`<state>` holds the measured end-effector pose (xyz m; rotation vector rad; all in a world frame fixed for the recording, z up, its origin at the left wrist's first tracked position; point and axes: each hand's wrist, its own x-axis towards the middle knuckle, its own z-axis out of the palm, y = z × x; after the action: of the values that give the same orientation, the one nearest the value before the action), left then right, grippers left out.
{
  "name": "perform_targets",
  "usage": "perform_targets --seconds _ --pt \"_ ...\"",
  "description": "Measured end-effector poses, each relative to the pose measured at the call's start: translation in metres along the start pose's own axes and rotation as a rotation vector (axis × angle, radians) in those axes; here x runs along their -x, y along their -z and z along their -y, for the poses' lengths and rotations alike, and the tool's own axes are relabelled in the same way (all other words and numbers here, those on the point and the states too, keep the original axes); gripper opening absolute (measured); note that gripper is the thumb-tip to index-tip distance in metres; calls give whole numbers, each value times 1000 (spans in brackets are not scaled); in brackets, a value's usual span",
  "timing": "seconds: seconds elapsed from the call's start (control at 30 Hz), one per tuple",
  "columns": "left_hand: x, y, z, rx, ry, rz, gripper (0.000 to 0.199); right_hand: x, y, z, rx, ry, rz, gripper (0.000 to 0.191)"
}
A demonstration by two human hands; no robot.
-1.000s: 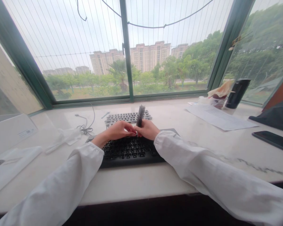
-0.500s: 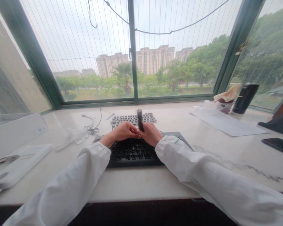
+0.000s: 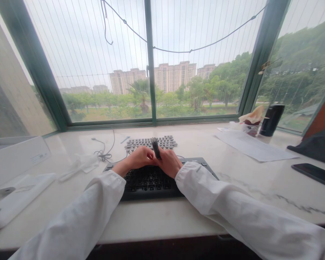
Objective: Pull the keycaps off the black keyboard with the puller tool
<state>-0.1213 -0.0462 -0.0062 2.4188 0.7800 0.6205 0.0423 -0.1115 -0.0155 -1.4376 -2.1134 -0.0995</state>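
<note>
A black keyboard (image 3: 148, 182) with its keycaps off lies on the sill before me, dark switch sockets showing. Over its back half, my right hand (image 3: 169, 162) is closed round a short black brush (image 3: 156, 148). The brush's ragged greyish end points up and leans slightly left. My left hand (image 3: 141, 157) curls in from the left, fingertips meeting the right hand; whatever is between them is hidden. Behind both hands, several loose keycaps (image 3: 166, 141) stand in keyboard-like rows, partly covered by the hands and brush.
A thin cable (image 3: 105, 156) and a crumpled clear plastic bag (image 3: 79, 166) lie left. Further left are a white box (image 3: 18, 153) and a flat white package (image 3: 24, 193). To the right are paper sheets (image 3: 256, 146), a black cylinder (image 3: 271, 120) and a phone (image 3: 315, 174).
The view has tilted up and shifted slightly right. The brush, upright before, now leans left and sits lower between the hands. Both hands stay together over the keyboard.
</note>
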Motion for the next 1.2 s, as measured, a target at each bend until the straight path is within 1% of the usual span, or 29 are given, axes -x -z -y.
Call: perform_targets --seconds 0.13,0.23,0.33,0.43,0.5,0.63,0.8,0.87,0.97,1.03,1.1,1.2 --pt "-1 0 2 -20 -19 2 22 1 2 2 -2 11 12 23" --pt "0 0 1 -24 -30 12 22 1 1 0 -13 0 -11 21" --pt "0 1 -1 -2 -20 29 23 -1 -1 -4 -40 -47 -53 16" --pt "1 1 -3 0 -2 41 27 -3 -4 -7 -114 -84 -90 13" --pt "1 2 -4 -7 8 40 30 -4 -4 -9 -172 -103 -130 15" --pt "1 2 -4 -8 50 28 34 -6 -2 -9 -261 -202 -233 23" --pt "1 -1 -2 1 44 30 29 -9 3 -13 -255 -270 -261 23" --pt "2 -3 -1 -5 15 8 26 -10 5 -17 -247 -320 -253 24" --pt "2 -5 0 -56 -22 -71 20 -9 9 -23 -300 -362 -207 28" --pt "2 -5 -2 -130 -45 -148 17 -9 11 -25 -376 -358 -148 30" --pt "3 -4 -5 -229 -72 -228 15 -9 12 -27 -446 -338 -98 29" --pt "4 -4 -11 -360 -124 -297 14 -8 12 -27 -475 -266 -112 25"
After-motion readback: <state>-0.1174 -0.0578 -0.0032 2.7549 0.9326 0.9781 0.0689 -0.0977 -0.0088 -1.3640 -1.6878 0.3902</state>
